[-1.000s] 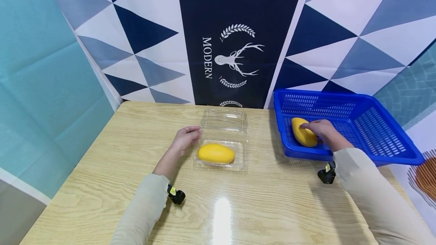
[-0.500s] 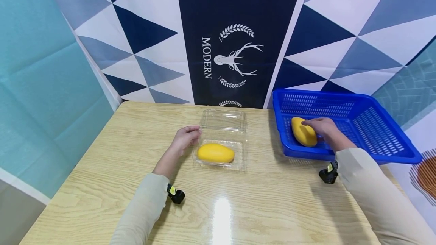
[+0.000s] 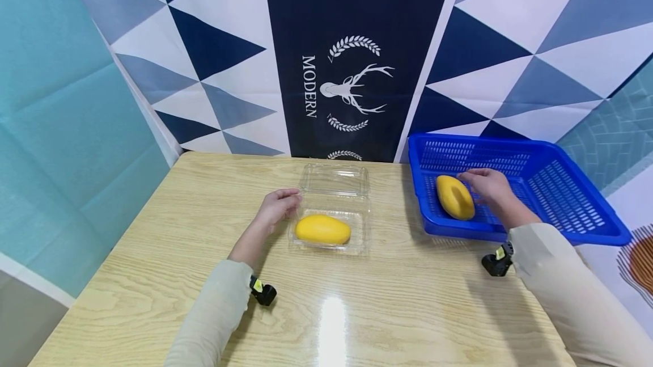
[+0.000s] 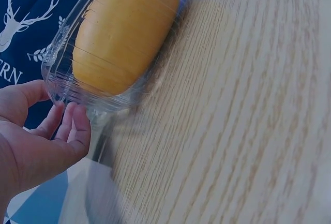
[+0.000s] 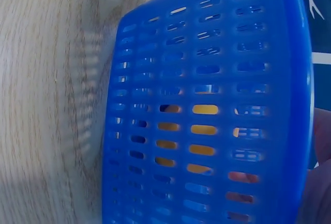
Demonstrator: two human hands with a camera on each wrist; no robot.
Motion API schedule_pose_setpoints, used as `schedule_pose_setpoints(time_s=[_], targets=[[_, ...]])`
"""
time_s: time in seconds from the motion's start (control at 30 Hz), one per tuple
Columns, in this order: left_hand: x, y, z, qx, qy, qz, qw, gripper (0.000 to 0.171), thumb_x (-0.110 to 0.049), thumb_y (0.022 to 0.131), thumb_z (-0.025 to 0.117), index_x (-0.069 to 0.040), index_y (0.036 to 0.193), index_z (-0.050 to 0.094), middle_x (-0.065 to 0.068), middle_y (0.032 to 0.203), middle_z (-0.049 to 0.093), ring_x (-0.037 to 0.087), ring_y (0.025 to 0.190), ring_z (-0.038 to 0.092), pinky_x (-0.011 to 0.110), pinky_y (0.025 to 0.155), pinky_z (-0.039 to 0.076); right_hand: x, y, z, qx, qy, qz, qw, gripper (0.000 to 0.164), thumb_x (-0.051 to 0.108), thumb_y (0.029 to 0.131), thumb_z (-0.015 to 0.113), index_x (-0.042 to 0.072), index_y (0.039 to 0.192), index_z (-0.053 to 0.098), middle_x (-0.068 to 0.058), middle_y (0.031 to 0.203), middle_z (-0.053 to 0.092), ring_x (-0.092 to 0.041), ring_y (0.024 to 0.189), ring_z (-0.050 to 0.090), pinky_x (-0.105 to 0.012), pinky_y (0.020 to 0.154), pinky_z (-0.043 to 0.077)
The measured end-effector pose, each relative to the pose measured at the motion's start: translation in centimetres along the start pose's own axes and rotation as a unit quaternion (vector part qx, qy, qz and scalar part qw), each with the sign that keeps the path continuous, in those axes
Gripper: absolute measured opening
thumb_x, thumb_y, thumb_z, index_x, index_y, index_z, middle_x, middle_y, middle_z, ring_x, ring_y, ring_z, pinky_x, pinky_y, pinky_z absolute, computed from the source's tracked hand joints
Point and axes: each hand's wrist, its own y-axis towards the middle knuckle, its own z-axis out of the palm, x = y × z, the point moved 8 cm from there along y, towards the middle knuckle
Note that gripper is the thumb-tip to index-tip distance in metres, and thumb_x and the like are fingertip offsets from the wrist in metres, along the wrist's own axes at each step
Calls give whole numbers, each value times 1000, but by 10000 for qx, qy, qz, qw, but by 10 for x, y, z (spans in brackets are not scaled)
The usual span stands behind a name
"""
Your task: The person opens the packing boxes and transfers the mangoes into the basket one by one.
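A clear plastic clamshell box point(image 3: 359, 236) lies on the table with its lid raised, and a yellow mango point(image 3: 323, 230) rests inside. My left hand point(image 3: 278, 206) pinches the box's left edge between thumb and fingers; the left wrist view shows this hand point(image 4: 44, 131) at the rim, close to the mango point(image 4: 124, 35). A second mango point(image 3: 455, 197) sits in the left part of a blue plastic basket point(image 3: 520, 231). Just right of this mango, my right hand point(image 3: 491, 186) hovers with loosely bent fingers, holding nothing. In the right wrist view the basket wall point(image 5: 222, 79) hides most of that hand.
The wooden table point(image 3: 204, 185) extends in front of the box and basket. A patterned cloth wall point(image 3: 347, 89) stands directly behind the table's back edge. The basket's high slotted sides surround its mango.
My right hand has let go of the mango in the basket and shifted a little to the right. The mango stays put. My left hand and the box have not visibly moved.
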Motion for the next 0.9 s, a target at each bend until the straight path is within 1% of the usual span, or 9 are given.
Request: schedule_pose_setpoints(time_s=[0.13, 0.27, 0.4, 0.5, 0.53, 0.6, 0.63, 0.77, 0.9], targets=[[-7, -8, 2, -11, -18, 24, 10000, 44, -8, 93, 52, 6, 134, 44, 25, 131, 49, 34, 116, 50, 42, 103, 42, 9, -7, -7, -51, 240, -209, 9995, 87, 72, 78, 50, 14, 142, 37, -13, 142, 39, -31, 117, 45, -26, 62, 52], [-7, -6, 2, 15, -22, 39, 10000, 44, -7, 94, 52, 7, 134, 43, 25, 130, 49, 34, 115, 51, 43, 103, 42, 24, -28, -12, -13, 382, -246, 9990, 89, 73, 76, 53, 16, 142, 37, -12, 143, 38, -27, 117, 46, -23, 49, 46], [3, 6, -1, 12, -50, 18, 10000, 44, -9, 93, 54, 5, 134, 45, 23, 130, 50, 33, 114, 52, 42, 101, 43, 43, -53, -15, 94, 400, -224, 9989, 79, 64, 81, 55, 15, 141, 39, -15, 145, 37, -33, 120, 46, -41, 70, 55], [11, 13, -3, -30, -55, 10, 10000, 44, -12, 93, 56, 3, 133, 47, 22, 130, 51, 31, 113, 53, 41, 101, 44, 54, -67, -16, 131, 444, -275, 9986, 73, 57, 84, 57, 14, 142, 40, -16, 145, 39, -35, 120, 48, -52, 85, 50], [12, 14, -4, -49, -41, 19, 10000, 44, -12, 93, 56, 2, 133, 47, 21, 130, 51, 30, 113, 54, 40, 100, 45, 55, -68, -17, 69, 382, -278, 9989, 71, 58, 84, 58, 18, 140, 43, -11, 140, 45, -28, 114, 53, -51, 84, 51], [14, 15, -4, -85, 3, 40, 10000, 43, -13, 93, 56, 0, 132, 48, 20, 129, 52, 29, 111, 55, 39, 99, 46, 62, -77, -17, 125, 376, -356, 9986, 71, 55, 85, 58, 15, 141, 41, -13, 142, 42, -31, 117, 52, -51, 89, 49], [14, 15, -4, -90, 17, 50, 9999, 42, -13, 93, 56, 0, 132, 49, 20, 129, 52, 29, 111, 55, 39, 99, 46, 62, -78, -18, 39, 332, -328, 9989, 70, 57, 84, 58, 18, 140, 43, -10, 139, 45, -26, 111, 56, -50, 88, 50], [8, 8, -3, -82, 31, 54, 9999, 42, -12, 93, 56, 1, 132, 48, 21, 129, 52, 29, 110, 55, 36, 96, 47, 83, -105, -17, 170, 359, -445, 9982, 73, 52, 89, 53, 8, 144, 34, -21, 147, 33, -38, 124, 45, -51, 98, 44], [-4, -5, 1, -50, -5, -21, 10000, 43, -8, 93, 54, 4, 133, 46, 23, 130, 51, 29, 109, 54, 36, 96, 46, 99, -125, -17, 322, 387, -587, 9970, 77, 53, 91, 48, 3, 146, 29, -25, 149, 28, -42, 129, 38, -49, 99, 43]])
